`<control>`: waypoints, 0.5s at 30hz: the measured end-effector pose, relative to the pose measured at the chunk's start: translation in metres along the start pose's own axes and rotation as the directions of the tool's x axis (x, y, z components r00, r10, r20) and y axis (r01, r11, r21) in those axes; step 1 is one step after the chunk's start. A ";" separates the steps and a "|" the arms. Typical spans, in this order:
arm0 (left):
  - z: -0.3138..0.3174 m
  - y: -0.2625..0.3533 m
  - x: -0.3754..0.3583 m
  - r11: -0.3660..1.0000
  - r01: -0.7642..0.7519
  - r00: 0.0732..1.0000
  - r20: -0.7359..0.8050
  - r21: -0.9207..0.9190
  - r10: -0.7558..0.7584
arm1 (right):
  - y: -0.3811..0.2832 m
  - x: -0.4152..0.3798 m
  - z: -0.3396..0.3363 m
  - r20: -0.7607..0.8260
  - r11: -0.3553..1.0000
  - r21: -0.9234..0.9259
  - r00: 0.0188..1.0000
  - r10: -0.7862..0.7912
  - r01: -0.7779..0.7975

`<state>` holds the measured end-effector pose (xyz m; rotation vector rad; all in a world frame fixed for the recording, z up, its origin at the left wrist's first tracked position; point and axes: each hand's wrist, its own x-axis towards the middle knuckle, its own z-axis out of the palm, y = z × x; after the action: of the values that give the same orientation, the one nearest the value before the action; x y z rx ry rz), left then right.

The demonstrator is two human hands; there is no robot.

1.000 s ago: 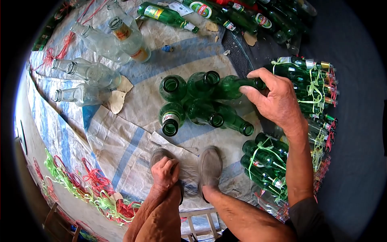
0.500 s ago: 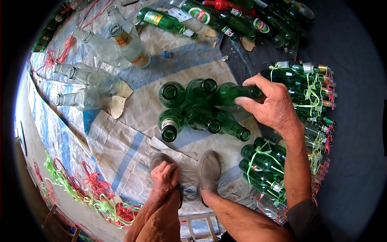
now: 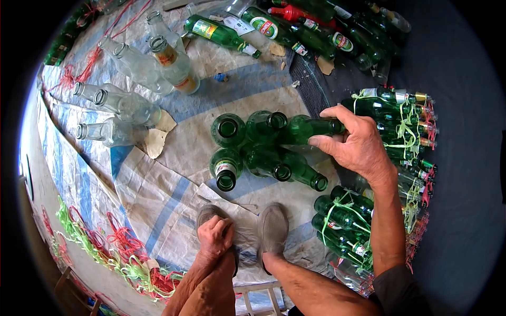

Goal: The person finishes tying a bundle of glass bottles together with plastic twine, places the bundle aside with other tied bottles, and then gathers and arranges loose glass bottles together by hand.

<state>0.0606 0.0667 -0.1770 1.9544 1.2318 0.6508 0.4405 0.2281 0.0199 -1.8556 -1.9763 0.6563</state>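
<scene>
Nearest the camera, the left hand [image 3: 215, 235] rests curled on the person's knee, its grip loosely together and empty, just above a pair of grey slip-on shoes [image 3: 274, 226] planted on the white woven sheet with blue stripes [image 3: 158, 195]. To the left of that hand, a tangle of green and red plastic strings [image 3: 105, 242] lies along the sheet's edge.

Farther out, the right hand [image 3: 356, 145] reaches across, its grip clamped on the neck of a dark green glass bottle [image 3: 303, 128] that leans over, mouth toward the fingers. Left of this grip, touching the held bottle, stands a cluster of five more green glass bottles [image 3: 247, 150], some upright, some tilted toward the viewer. Right of the grip and just beside it, bundles of green bottles tied with yellow-green string [image 3: 400, 121] lie stacked on their sides; another tied bundle [image 3: 342, 221] lies nearer, beside the forearm.

Well beyond and to the left, clear glass bottles [image 3: 126, 102] lie on the sheet, and loose green labelled bottles [image 3: 274, 26] lie at the far end.
</scene>
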 end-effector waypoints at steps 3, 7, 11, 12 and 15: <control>0.000 -0.002 -0.002 1.000 0.005 1.000 0.011 -0.006 -0.005 | 0.000 0.000 -0.001 0.002 1.000 0.012 1.000 -0.009 0.009; 0.000 -0.003 -0.002 1.000 0.005 1.000 0.011 -0.029 -0.004 | 0.006 0.000 -0.010 -0.017 0.999 0.039 0.999 0.036 -0.036; -0.002 -0.001 -0.001 1.000 0.013 1.000 0.018 -0.021 -0.013 | 0.009 0.007 -0.022 -0.047 0.920 0.374 0.989 0.143 -0.115; -0.002 -0.002 -0.001 1.000 0.012 1.000 0.019 -0.021 -0.011 | 0.013 0.014 -0.022 -0.055 0.869 0.448 0.964 0.261 -0.209; 0.000 -0.006 -0.004 1.000 0.012 1.000 0.026 -0.008 -0.012 | 0.041 0.038 -0.009 -0.087 0.886 0.397 0.951 0.296 -0.239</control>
<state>0.0558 0.0649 -0.1815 1.9415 1.2227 0.6218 0.4769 0.2686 0.0027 -1.8785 -1.3879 0.8867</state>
